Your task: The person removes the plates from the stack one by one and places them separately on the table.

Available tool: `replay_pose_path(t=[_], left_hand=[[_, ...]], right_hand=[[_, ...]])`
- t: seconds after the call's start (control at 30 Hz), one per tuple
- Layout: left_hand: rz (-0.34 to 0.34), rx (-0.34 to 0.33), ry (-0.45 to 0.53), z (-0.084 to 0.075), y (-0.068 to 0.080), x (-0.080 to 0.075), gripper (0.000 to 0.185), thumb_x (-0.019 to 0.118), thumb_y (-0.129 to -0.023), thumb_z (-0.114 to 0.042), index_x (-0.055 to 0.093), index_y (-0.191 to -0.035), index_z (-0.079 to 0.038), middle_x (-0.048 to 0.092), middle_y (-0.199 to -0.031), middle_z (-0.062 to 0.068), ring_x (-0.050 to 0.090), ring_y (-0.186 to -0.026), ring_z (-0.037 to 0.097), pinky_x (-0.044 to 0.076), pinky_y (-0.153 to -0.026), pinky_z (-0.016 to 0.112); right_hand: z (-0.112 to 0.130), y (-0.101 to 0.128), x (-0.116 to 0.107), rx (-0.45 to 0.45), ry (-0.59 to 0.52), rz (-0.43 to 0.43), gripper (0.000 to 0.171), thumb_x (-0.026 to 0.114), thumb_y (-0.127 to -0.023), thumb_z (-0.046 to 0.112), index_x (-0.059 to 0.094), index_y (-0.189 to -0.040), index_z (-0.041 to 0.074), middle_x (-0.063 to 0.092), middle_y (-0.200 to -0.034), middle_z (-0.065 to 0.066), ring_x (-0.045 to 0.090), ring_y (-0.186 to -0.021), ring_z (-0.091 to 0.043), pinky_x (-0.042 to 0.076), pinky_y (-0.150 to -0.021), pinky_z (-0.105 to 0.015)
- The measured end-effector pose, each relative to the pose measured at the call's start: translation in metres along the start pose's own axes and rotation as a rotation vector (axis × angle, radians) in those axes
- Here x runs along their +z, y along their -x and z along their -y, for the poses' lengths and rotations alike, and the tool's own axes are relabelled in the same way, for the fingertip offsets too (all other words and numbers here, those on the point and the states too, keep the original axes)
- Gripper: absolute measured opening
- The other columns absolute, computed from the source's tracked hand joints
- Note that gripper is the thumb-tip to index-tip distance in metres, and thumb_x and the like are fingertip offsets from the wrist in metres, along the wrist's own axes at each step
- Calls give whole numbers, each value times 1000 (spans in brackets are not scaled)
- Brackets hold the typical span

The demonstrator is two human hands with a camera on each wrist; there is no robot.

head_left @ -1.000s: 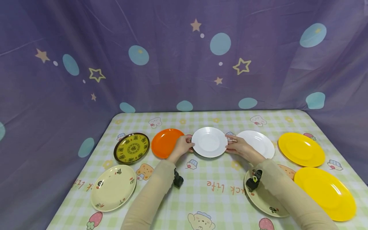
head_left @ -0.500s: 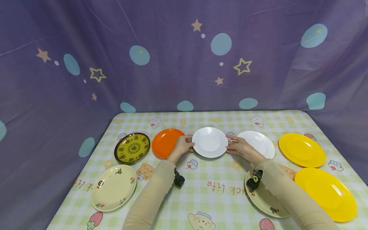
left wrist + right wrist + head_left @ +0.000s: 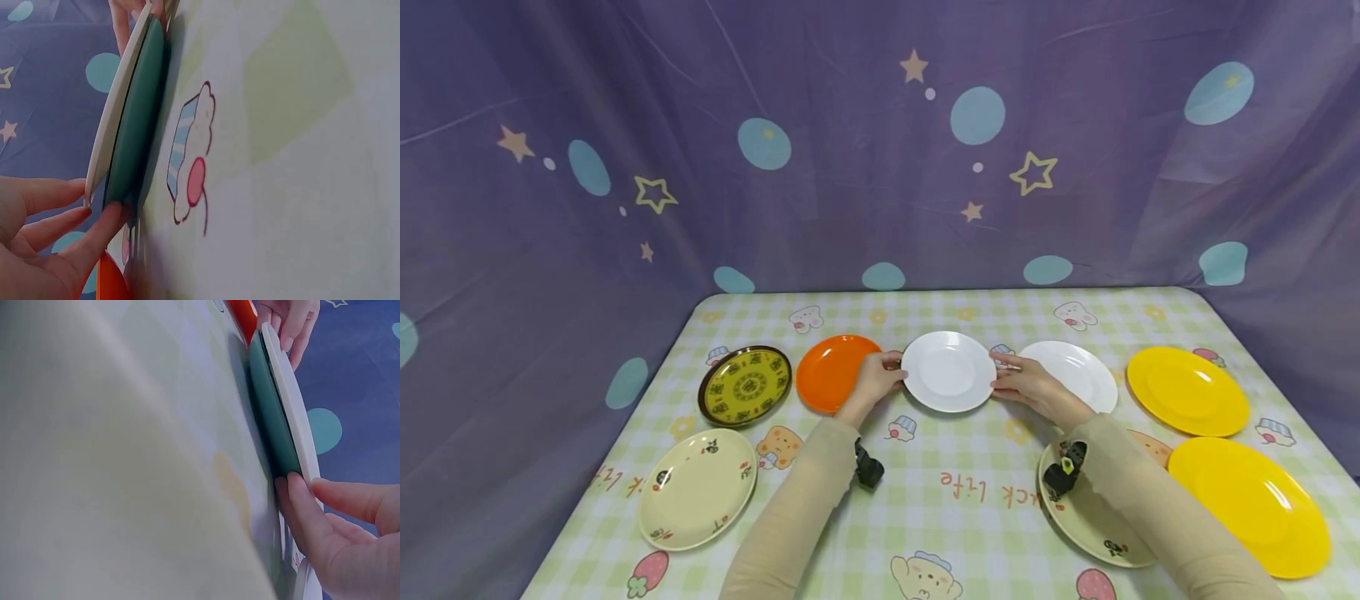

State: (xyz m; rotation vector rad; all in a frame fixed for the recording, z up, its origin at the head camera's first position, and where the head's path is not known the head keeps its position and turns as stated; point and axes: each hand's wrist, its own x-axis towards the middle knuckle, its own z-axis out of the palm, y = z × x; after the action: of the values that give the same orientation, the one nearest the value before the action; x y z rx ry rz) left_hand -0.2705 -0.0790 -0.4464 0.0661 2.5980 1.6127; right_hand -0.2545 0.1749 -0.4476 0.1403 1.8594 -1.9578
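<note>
A small white plate (image 3: 948,372) lies at the middle of the table's far half. Both wrist views show it on top of a teal plate (image 3: 137,119), which it hides in the head view. My left hand (image 3: 876,380) pinches the white plate's rim on the left side, and one finger touches the teal plate's edge. On the opposite side my right hand (image 3: 1032,387) holds the rim between thumb and fingers, with fingertips against the teal plate (image 3: 272,412). Whether the teal plate touches the cloth, I cannot tell.
An orange plate (image 3: 829,367) and a brown-rimmed patterned plate (image 3: 747,386) stand left; a cream plate (image 3: 697,490) lies nearer. Rightward are another white plate (image 3: 1078,375), two yellow plates (image 3: 1187,390) and a cream plate (image 3: 1093,521) partly under my right sleeve. A purple curtain (image 3: 850,167) hangs behind.
Almost nothing differs: both hands keep their hold at the white plate's rim, which appears shifted only very slightly to the right. The other plates stay where they were.
</note>
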Motion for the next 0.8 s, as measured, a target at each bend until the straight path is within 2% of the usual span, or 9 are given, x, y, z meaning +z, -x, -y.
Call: replay_pose_path(t=[0.2,0.37,0.5,0.8], left_hand=[[-32,52,-44,-3,3,-1,24,62,-77,2,63,-101,6,62,-98,19,58,-87,26,50,-78,32],[-40,59,-31,-4,4,-1,26,62,-78,1,62,-104,7,60,-108,20,55,-102,29,46,-88,36],[-41,44,-5,-3,4,-1,28,62,-78,1,61,-105,7,59,-110,20,54,-105,29,45,-90,35],[-46,18,91,-1,3,1,30,62,-77,3,60,-106,9,63,-98,20,59,-93,27,51,-79,29]], right_hand=[[1,2,-1,-7,6,21,66,47,-84,-13,16,-140,1,29,-132,-33,59,-83,-10,49,-82,-29],[2,3,0,-11,4,27,66,46,-83,-13,15,-140,0,28,-132,-34,59,-83,-10,50,-82,-28],[2,3,0,-13,20,22,66,47,-83,-13,16,-140,0,29,-132,-34,59,-82,-9,50,-80,-27],[2,3,1,-12,22,11,65,46,-83,-14,16,-140,-1,30,-131,-33,59,-82,-9,50,-81,-28]])
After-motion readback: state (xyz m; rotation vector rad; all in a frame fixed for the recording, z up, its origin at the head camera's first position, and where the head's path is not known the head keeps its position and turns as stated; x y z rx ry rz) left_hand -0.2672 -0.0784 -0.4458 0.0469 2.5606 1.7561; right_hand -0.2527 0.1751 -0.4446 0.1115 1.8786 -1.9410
